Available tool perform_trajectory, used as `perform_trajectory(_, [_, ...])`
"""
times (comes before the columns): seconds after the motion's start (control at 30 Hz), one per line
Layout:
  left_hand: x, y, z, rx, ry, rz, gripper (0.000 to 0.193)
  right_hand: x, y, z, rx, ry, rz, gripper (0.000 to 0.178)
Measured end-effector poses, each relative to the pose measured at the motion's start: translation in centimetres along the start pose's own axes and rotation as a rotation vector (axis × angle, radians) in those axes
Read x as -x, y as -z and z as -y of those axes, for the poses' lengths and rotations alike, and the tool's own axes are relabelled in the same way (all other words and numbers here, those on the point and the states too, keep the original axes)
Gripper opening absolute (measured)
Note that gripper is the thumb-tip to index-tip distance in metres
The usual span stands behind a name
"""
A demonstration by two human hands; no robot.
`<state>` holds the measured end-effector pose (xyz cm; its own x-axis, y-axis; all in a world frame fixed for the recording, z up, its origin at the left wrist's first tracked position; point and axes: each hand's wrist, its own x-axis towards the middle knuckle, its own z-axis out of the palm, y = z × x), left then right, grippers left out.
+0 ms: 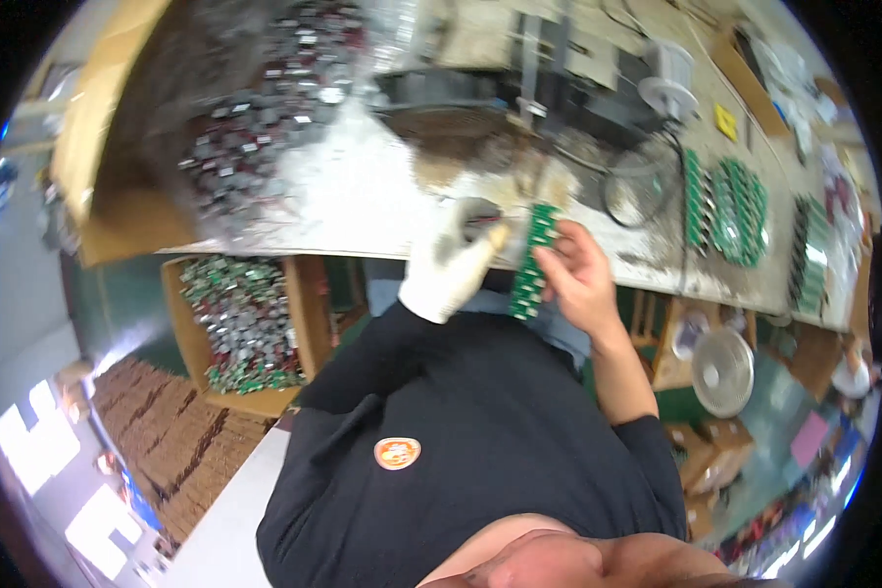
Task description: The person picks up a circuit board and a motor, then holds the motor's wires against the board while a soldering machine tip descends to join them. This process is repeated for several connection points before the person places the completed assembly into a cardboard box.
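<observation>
My right hand is bare and pinches a long green circuit board strip with small pale parts along it. The strip stands nearly upright, just off the table's front edge. To its left, my left hand wears a white glove, its fingers curled round a small dark part with a hint of red. The gloved fingertips come close to the strip; whether they touch it I cannot tell. Behind both hands stands a dark bench machine with a metal upright, at a brown-stained patch of table.
Many small silver and dark parts with red bits lie heaped at the left. Below, a cardboard box holds green and silver pieces. Stacked green board strips lie to the right, near a magnifier-like ring and a white spool.
</observation>
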<state>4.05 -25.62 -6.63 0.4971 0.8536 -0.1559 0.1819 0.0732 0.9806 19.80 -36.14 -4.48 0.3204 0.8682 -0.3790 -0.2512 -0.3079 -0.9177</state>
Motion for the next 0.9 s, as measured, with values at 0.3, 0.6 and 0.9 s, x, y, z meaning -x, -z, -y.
perform_trajectory(0.3, [-0.4,9.9,-2.8,-0.566,-0.222,-0.615,0.017,-1.0,0.6,0.1,-0.067,0.081,-0.018,0.048])
perform_trajectory(0.6, [0.5,20.3,-2.8,-1.076,-0.16,-0.412,0.026,-1.0,-0.1,0.2,-0.074,0.09,-0.015,0.048])
perform_trajectory(0.9, [-2.1,21.5,-2.6,-1.247,-0.098,-0.143,0.026,-0.9,0.2,-0.3,-0.085,0.118,-0.017,0.045])
